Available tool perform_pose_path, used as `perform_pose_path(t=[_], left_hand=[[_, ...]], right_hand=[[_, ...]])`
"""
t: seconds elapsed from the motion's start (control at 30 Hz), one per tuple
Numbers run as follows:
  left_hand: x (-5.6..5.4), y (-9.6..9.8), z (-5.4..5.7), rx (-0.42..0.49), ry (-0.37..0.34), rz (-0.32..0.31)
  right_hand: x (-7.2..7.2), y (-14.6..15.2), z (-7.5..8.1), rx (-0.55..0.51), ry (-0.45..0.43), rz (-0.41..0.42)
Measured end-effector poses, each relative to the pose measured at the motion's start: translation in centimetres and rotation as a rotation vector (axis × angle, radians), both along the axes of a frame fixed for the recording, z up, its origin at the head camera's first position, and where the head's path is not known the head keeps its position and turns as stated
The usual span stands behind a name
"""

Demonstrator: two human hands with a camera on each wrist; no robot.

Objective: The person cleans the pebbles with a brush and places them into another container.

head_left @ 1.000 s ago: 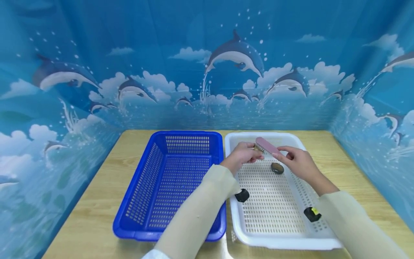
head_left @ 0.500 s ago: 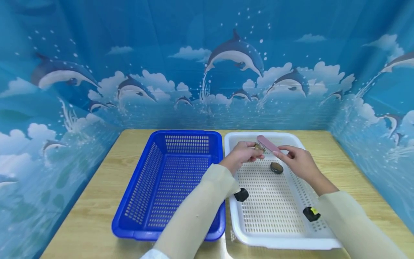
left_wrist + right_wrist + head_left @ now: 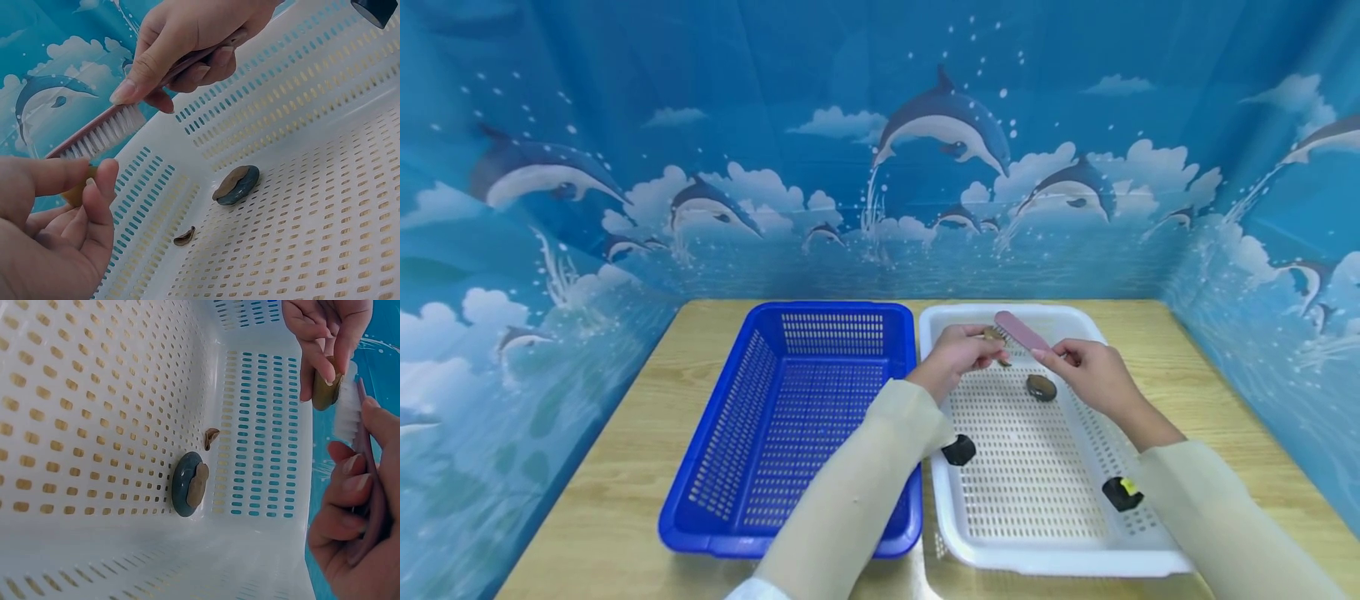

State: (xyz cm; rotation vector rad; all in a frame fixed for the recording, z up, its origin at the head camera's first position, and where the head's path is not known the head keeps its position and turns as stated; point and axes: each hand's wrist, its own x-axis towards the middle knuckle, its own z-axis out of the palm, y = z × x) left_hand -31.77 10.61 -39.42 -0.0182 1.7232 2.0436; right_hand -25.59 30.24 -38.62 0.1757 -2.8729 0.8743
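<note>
In my left hand (image 3: 957,350), thumb and fingers pinch a small yellowish-brown stone (image 3: 325,394), partly hidden by the fingers. My right hand (image 3: 1093,377) grips the handle of a pink brush (image 3: 1021,331) with white bristles (image 3: 106,134). In the right wrist view, the bristles are close against a dark, crusty side of the stone; whether they touch I cannot tell. Both hands are above the far part of the white basket (image 3: 951,525). Below them, a dark stone (image 3: 183,481) with a brown patch (image 3: 198,485) lies in that basket, near a small curled brown flake (image 3: 184,237).
A blue basket (image 3: 692,500) stands left of the white one on a wooden table (image 3: 617,467). A dolphin-print curtain (image 3: 850,200) closes off the back and sides. Black wrist cameras (image 3: 958,450) show at the sleeves.
The brush head has risen slightly and drawn a little away from the left fingers. A small brown flake now shows below the left hand. The dark stone has stayed in place.
</note>
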Motion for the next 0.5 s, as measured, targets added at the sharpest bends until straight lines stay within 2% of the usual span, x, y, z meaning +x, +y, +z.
perform_pose_path(t=[0.23,0.5], left_hand=[[-0.12,0.09,-0.04,0.039,-0.012,0.02],[-0.13,0.15,-0.17,0.037,-0.011,-0.013]], right_hand=[[-0.01,-0.09,-0.11,-0.001,0.012,0.024],[0.03,-0.12,-0.24,-0.007,0.022,0.045]])
